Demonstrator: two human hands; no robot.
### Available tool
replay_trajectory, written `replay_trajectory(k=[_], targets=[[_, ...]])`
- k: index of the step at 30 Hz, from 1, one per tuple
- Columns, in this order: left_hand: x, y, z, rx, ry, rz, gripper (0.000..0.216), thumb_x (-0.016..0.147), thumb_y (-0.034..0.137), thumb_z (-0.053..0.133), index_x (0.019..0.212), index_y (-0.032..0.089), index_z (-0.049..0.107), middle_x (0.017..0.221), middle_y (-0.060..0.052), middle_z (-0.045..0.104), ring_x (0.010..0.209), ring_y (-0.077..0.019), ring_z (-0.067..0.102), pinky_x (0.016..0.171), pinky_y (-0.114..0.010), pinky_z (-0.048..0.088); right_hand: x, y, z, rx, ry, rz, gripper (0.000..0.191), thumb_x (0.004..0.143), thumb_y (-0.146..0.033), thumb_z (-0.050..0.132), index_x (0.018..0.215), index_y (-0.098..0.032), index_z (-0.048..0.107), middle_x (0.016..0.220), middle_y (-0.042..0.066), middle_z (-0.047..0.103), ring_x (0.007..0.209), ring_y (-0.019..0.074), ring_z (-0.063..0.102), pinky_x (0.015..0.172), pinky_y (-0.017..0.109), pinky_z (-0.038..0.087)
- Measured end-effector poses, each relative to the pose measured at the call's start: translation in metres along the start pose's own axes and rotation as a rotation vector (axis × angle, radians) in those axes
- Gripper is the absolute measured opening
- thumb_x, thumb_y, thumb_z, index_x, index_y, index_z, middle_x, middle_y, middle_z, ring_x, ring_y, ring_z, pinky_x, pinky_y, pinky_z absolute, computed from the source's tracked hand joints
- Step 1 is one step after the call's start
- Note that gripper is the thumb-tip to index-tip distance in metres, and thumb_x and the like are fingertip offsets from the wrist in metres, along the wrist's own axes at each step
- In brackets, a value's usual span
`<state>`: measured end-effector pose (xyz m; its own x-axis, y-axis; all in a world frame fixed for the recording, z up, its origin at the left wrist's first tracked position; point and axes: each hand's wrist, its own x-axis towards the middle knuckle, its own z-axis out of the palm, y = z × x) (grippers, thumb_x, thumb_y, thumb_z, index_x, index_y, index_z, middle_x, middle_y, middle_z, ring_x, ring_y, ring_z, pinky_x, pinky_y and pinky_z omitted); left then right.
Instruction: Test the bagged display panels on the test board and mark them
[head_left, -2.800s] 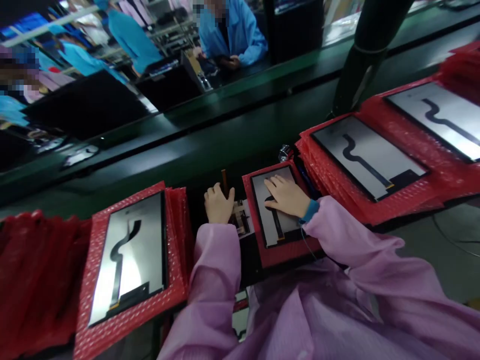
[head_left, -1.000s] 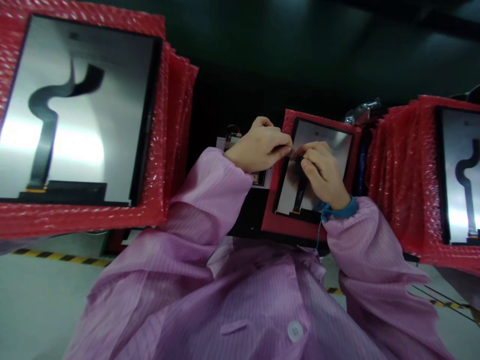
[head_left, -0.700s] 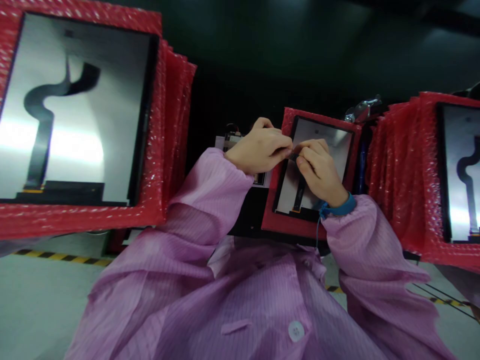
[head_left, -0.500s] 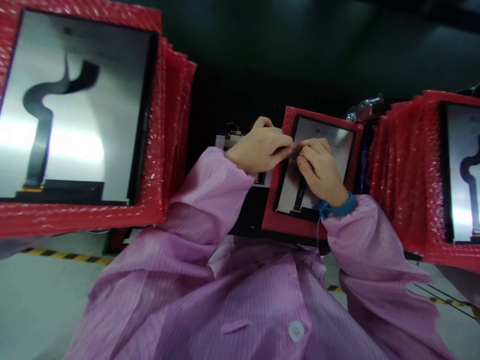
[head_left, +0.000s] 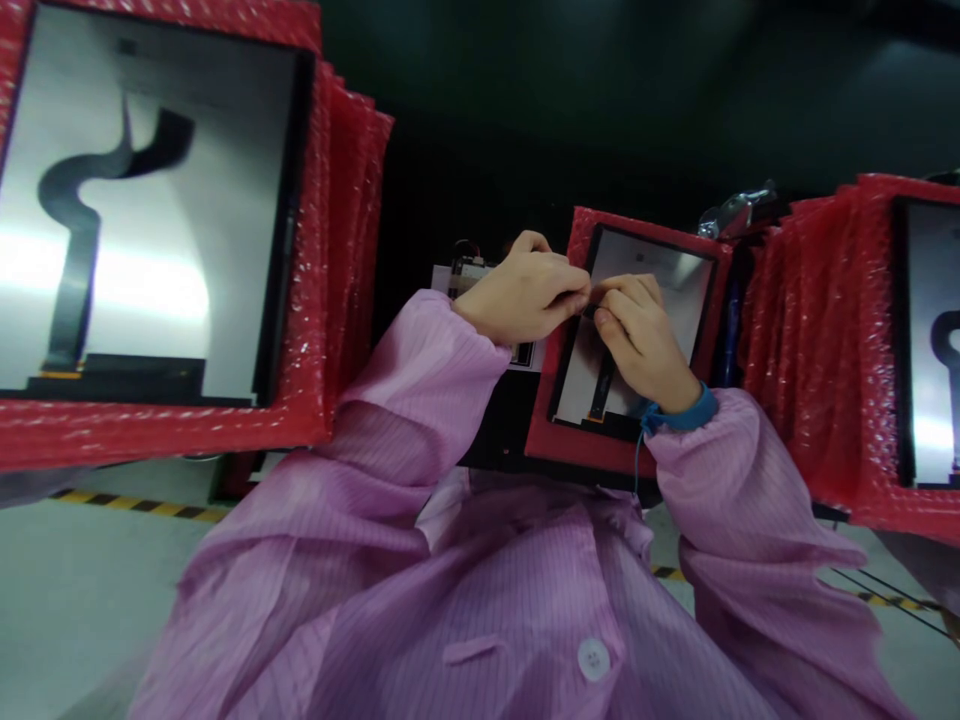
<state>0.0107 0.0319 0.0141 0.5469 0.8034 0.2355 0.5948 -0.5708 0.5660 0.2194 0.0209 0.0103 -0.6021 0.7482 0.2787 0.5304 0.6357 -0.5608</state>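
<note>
- The left panel (head_left: 187,180), with a curved black ribbon (head_left: 67,230) on it, lies on a stack of red wraps (head_left: 352,200).
- A small board (head_left: 469,272) shows beside the left hand (head_left: 525,295) on the dark tabletop (head_left: 525,120).
- The left fingers (head_left: 574,290) are closed in a pinch on the cable (head_left: 600,375) at its free end.
- The cable runs down the middle panel (head_left: 667,280), which lies on 1 red sheet (head_left: 570,440).
- The right hand (head_left: 641,335) meets the left fingertip to fingertip, its fingers pinching the same cable end; a blue strap (head_left: 686,415) circles the wrist.
- A metal clip (head_left: 739,210), a second red stack (head_left: 817,330) and the right panel (head_left: 930,350) follow.
</note>
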Motion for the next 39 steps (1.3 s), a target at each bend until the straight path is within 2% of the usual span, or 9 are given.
replay_trajectory(k=[16,23,25,28,29,31,33,35,39], targets=[[-0.001,0.004,-0.01,-0.068,-0.031,-0.042,0.017,0.088,0.033,0.057,0.083,0.023,0.07,0.078,0.004,0.072,0.083,-0.0163,0.066,0.109,-0.048,0.031,-0.003,0.001,0.001,0.046,-0.02,-0.007,0.031,0.105,-0.039,0.036,0.092,-0.021,0.058,0.113,0.008,0.064,0.109,0.0243,0.05,0.099,0.045,0.038],[0.002,0.005,-0.006,0.011,0.026,-0.053,0.015,0.086,0.033,0.06,0.078,0.022,0.066,0.075,0.004,0.068,0.083,-0.0179,0.065,0.113,-0.054,0.029,-0.004,-0.001,0.006,0.035,-0.015,0.003,0.036,0.105,-0.045,0.033,0.097,-0.021,0.059,0.114,0.009,0.064,0.11,0.0249,0.051,0.101,0.046,0.039],[-0.002,0.012,-0.014,0.075,0.112,-0.067,0.017,0.091,0.037,0.058,0.084,0.023,0.066,0.087,0.001,0.071,0.095,-0.0213,0.065,0.113,-0.054,0.031,-0.003,-0.002,0.004,0.071,0.012,0.016,0.039,0.105,-0.048,0.031,0.099,-0.021,0.059,0.113,0.009,0.065,0.11,0.0246,0.053,0.102,0.047,0.04],[-0.023,0.031,-0.025,0.18,0.419,-0.152,0.026,0.101,0.041,0.047,0.096,0.022,0.064,0.105,-0.006,0.07,0.106,-0.0228,0.061,0.103,-0.047,0.042,-0.006,-0.005,-0.008,0.12,0.113,0.045,0.044,0.106,-0.05,0.026,0.113,-0.021,0.059,0.117,0.01,0.065,0.113,0.0246,0.055,0.104,0.048,0.041],[-0.033,0.038,-0.024,0.207,0.532,-0.2,0.03,0.104,0.041,0.041,0.098,0.021,0.063,0.104,-0.007,0.069,0.103,-0.0216,0.062,0.096,-0.043,0.046,-0.009,-0.007,-0.014,0.112,0.153,0.059,0.044,0.106,-0.05,0.027,0.117,-0.022,0.059,0.119,0.01,0.064,0.115,0.0249,0.055,0.104,0.048,0.041],[-0.057,0.05,-0.014,0.26,0.699,-0.351,0.036,0.107,0.037,0.032,0.093,0.02,0.06,0.085,-0.004,0.066,0.079,-0.0168,0.061,0.076,-0.035,0.049,-0.022,-0.013,-0.025,0.054,0.217,0.098,0.038,0.105,-0.048,0.035,0.119,-0.022,0.059,0.122,0.01,0.064,0.117,0.0259,0.055,0.105,0.049,0.041],[-0.079,0.058,0.004,0.311,0.528,-0.386,0.03,0.105,0.032,0.036,0.099,0.018,0.062,0.086,-0.005,0.068,0.077,-0.0172,0.063,0.073,-0.032,0.049,-0.043,-0.022,-0.033,-0.018,0.27,0.154,0.03,0.102,-0.043,0.045,0.118,-0.021,0.06,0.119,0.01,0.065,0.114,0.0264,0.057,0.103,0.048,0.044],[-0.093,0.061,0.022,0.378,0.336,-0.427,0.029,0.104,0.028,0.04,0.116,0.015,0.063,0.097,-0.009,0.072,0.085,-0.0197,0.066,0.074,-0.032,0.05,-0.068,-0.034,-0.035,-0.052,0.317,0.226,0.025,0.101,-0.038,0.05,0.115,-0.021,0.061,0.114,0.009,0.066,0.108,0.0255,0.059,0.098,0.046,0.048],[-0.099,0.064,0.041,0.502,0.096,-0.521,0.041,0.104,0.031,0.038,0.136,0.016,0.059,0.097,-0.01,0.07,0.086,-0.0235,0.067,0.07,-0.032,0.048,-0.117,-0.05,-0.023,-0.019,0.367,0.374,0.02,0.1,-0.034,0.052,0.113,-0.023,0.062,0.11,0.008,0.068,0.104,0.0239,0.062,0.092,0.042,0.052]])
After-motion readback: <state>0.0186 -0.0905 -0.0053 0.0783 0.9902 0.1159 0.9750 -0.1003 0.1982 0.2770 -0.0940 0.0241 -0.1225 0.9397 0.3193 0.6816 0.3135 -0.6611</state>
